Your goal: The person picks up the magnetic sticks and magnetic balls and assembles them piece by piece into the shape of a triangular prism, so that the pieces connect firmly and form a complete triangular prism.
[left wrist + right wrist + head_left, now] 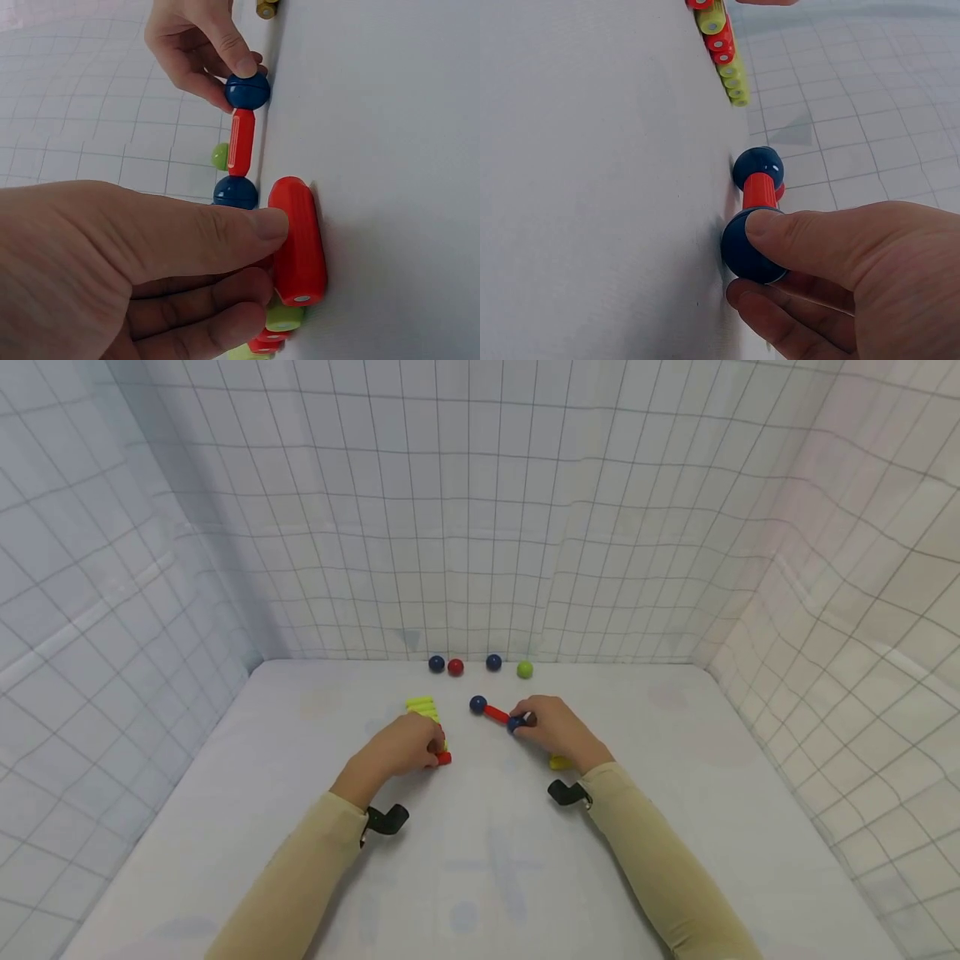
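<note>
My left hand [401,746] pinches a red magnetic rod [300,244] between thumb and fingers, at the near end of a row of yellow-green and red rods [422,703]. The index fingertip is hidden behind the rod. On the right, my other hand [553,727] holds a dark blue ball [746,251] between thumb and fingers. A second red rod [241,142] joins that ball to another blue ball [477,704], making a dumbbell shape that slants away to the left on the table.
Along the table's back edge sit a blue ball [437,664], a red ball [455,667], another blue ball [493,662] and a green ball [525,669]. Yellow pieces [559,762] lie partly hidden under the right wrist. Grid-patterned white sheets [487,527] wall the table in.
</note>
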Tool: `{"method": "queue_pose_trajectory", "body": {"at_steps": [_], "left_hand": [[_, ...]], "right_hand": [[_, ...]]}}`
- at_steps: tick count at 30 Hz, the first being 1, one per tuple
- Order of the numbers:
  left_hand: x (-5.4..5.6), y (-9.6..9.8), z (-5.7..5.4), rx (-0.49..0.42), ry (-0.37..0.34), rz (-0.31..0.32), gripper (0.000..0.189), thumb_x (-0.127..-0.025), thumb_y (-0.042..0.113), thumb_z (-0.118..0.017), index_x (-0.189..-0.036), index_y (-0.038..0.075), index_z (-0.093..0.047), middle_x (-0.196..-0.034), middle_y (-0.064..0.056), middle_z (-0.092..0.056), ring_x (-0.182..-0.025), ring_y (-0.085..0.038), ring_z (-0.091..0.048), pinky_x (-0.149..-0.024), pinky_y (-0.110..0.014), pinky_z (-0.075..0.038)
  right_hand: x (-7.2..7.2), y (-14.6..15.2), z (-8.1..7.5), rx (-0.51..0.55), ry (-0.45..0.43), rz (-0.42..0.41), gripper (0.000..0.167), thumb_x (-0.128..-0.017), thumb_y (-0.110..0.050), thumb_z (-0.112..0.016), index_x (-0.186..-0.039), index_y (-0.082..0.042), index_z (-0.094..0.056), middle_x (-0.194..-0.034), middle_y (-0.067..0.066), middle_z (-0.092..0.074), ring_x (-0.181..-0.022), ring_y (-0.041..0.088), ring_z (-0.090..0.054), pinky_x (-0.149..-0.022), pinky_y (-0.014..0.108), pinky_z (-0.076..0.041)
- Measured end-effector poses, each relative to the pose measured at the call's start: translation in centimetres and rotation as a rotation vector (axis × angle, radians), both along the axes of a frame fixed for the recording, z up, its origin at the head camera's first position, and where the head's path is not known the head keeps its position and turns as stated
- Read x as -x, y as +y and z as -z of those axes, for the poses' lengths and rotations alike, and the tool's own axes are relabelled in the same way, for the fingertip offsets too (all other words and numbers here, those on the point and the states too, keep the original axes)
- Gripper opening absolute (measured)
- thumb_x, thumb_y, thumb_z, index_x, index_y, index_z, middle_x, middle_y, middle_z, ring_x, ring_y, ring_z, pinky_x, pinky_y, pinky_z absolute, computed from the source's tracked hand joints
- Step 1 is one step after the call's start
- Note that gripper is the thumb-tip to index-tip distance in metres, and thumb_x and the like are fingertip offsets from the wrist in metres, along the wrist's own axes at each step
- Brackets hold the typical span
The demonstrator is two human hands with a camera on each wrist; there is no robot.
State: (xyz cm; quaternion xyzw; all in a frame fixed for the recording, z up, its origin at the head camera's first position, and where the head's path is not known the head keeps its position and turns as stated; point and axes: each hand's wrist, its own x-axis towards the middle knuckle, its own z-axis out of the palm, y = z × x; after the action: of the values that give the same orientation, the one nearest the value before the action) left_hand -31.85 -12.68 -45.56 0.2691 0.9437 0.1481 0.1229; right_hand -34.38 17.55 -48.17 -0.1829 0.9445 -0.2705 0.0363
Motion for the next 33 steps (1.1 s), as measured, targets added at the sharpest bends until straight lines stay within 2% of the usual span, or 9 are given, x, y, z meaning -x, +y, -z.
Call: {"method": "queue_pose_trajectory", "body": {"at_steps": [3,8,15,23,28,33], "left_hand": [[-0.1,0.3,0.3,0.003,0.01,0.0,0.005,-0.094,0.007,-0.085,-0.095,0.01,-0.082,-0.083,0.004,-0.069,-0.077,-0.016,-0.06,-0.072,-0.031,-0.054],[-0.3,0.7,0.4,0.025,0.006,-0.023,0.007,-0.092,0.007,-0.087,-0.098,0.009,-0.083,-0.083,0.003,-0.07,-0.077,-0.017,-0.061,-0.072,-0.031,-0.055],[-0.7,1.2,0.2,0.061,0.018,0.012,0.005,-0.093,0.009,-0.086,-0.093,0.009,-0.082,-0.078,0.003,-0.068,-0.076,-0.017,-0.06,-0.076,-0.034,-0.056],[-1.0,1.4,0.1,0.061,0.028,0.014,0.005,-0.094,0.012,-0.086,-0.094,0.011,-0.081,-0.078,0.004,-0.067,-0.077,-0.017,-0.06,-0.078,-0.035,-0.056],[-0.6,1.8,-0.1,0.007,0.047,0.029,0.005,-0.097,0.017,-0.084,-0.1,0.013,-0.083,-0.08,0.006,-0.067,-0.078,-0.015,-0.06,-0.076,-0.032,-0.055],[0.5,2.7,-0.5,-0.031,0.088,0.056,0.011,-0.098,0.016,-0.083,-0.107,0.011,-0.083,-0.083,0.006,-0.067,-0.081,-0.016,-0.059,-0.077,-0.032,-0.053]], "right_hand": [[-0.1,0.0,0.0,-0.002,-0.002,0.001,0.03,-0.098,-0.018,-0.083,-0.128,-0.013,-0.078,-0.113,0.001,-0.072,-0.1,0.02,-0.066,-0.095,0.04,-0.058],[0.1,0.0,0.0,-0.011,0.019,-0.007,0.031,-0.098,-0.018,-0.083,-0.128,-0.013,-0.077,-0.113,0.001,-0.072,-0.099,0.019,-0.066,-0.093,0.039,-0.058],[0.1,0.0,0.0,-0.018,0.026,-0.007,0.03,-0.099,-0.018,-0.083,-0.128,-0.012,-0.078,-0.113,0.001,-0.073,-0.098,0.019,-0.066,-0.092,0.038,-0.058],[0.0,0.0,0.1,-0.022,0.007,0.012,0.032,-0.099,-0.018,-0.082,-0.13,-0.013,-0.077,-0.114,0.003,-0.074,-0.099,0.02,-0.066,-0.095,0.039,-0.057],[0.0,0.0,-0.1,-0.028,0.002,0.018,0.033,-0.1,-0.017,-0.082,-0.131,-0.012,-0.077,-0.115,0.004,-0.074,-0.099,0.02,-0.067,-0.096,0.04,-0.057],[-0.1,-0.1,0.0,-0.021,-0.004,0.019,0.033,-0.099,-0.017,-0.082,-0.131,-0.012,-0.077,-0.116,0.004,-0.074,-0.099,0.02,-0.066,-0.097,0.04,-0.057]]}}
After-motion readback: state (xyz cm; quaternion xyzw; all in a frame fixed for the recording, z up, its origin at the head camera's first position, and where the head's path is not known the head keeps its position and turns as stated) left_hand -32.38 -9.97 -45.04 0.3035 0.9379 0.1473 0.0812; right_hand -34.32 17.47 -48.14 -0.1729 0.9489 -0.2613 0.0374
